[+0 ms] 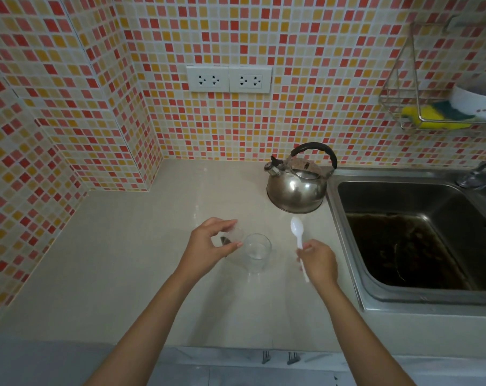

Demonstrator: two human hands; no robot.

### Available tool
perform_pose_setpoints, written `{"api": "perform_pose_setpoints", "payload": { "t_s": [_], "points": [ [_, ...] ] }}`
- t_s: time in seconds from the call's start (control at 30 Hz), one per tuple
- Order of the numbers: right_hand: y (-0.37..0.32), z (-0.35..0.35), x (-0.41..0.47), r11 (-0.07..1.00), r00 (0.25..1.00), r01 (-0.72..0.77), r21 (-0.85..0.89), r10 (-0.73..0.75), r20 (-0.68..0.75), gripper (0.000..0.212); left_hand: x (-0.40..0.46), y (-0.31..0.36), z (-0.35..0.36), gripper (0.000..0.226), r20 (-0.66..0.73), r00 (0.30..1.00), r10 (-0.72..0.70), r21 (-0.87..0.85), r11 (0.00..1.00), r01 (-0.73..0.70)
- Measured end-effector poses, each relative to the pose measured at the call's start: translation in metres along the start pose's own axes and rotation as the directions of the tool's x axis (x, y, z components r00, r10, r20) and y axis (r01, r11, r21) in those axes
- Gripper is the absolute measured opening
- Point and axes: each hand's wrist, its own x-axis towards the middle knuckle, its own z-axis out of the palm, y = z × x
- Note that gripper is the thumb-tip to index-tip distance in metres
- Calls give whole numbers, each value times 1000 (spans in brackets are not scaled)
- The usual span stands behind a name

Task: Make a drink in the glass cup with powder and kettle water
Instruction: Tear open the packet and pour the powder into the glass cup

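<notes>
Clear glass was the thing to watch: the glass cup [257, 251] stood upright on the pale surface [124, 274], between the two hands and looking empty. The left hand [211, 243] pinched a small translucent container [234, 235] between thumb and fingertips, the grip clamped on it and tilted, its mouth toward the cup's near-left rim — almost touching, or just beside; the blur there left that unclear. A dark patch showed low inside the container, probably the powder, though that could not be told for sure.

The right hand [318, 261] was closed round the handle of a white plastic spoon [298, 240], whose long axis ran away from the person, bowl end up toward the steel kettle [297, 185]. The cup lay to the left of that spoon, near but apart.

So the relation that mattered was short: the container sat directly left of the cup's opening, and the left hand was the nearer one. Judging by that, tipping the powder in looked like the next move — with the kettle, well behind and to the right by the sink [347, 246], untouched.
</notes>
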Motion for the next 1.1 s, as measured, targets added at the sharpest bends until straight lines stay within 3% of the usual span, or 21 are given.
{"api": "perform_pose_setpoints", "payload": {
  "t_s": [0.07, 0.2, 0.37, 0.67, 0.77, 0.87, 0.97, 1.1],
  "points": [
    [-13, -18, -8, 980, 982, 189, 70, -187, -28, 6, 7, 0, 1, 49, 36, 999, 17, 53, 998, -19],
    [-35, -42, -25, 897, 899, 438, -63, -436, 43, 15, 18, 4, 7, 51, 115, 992, 58, 121, 990, -72],
    [-41, -43, -33, 852, 878, 477, -215, -450, 166, 15, 26, 10, 17, 51, 213, 971, 111, 228, 960, -160],
    [-36, -37, -33, 868, 892, 449, -212, -420, 166, 13, 30, 12, 24, 52, 306, 945, 119, 436, 865, -250],
    [-33, -37, -33, 855, 895, 445, -264, -418, 156, 13, 34, 15, 24, 52, 358, 926, 122, 570, 757, -320],
    [-33, -36, -33, 833, 894, 449, -324, -417, 167, 17, 40, 21, 26, 48, 456, 880, 136, 688, 573, -445],
    [-32, -35, -33, 800, 886, 463, -381, -427, 181, 18, 44, 29, 29, 37, 538, 832, 135, 741, 396, -543],
    [-30, -33, -35, 783, 880, 475, -402, -436, 190, 16, 45, 36, 33, 27, 606, 789, 105, 756, 233, -612]
  ]
}}
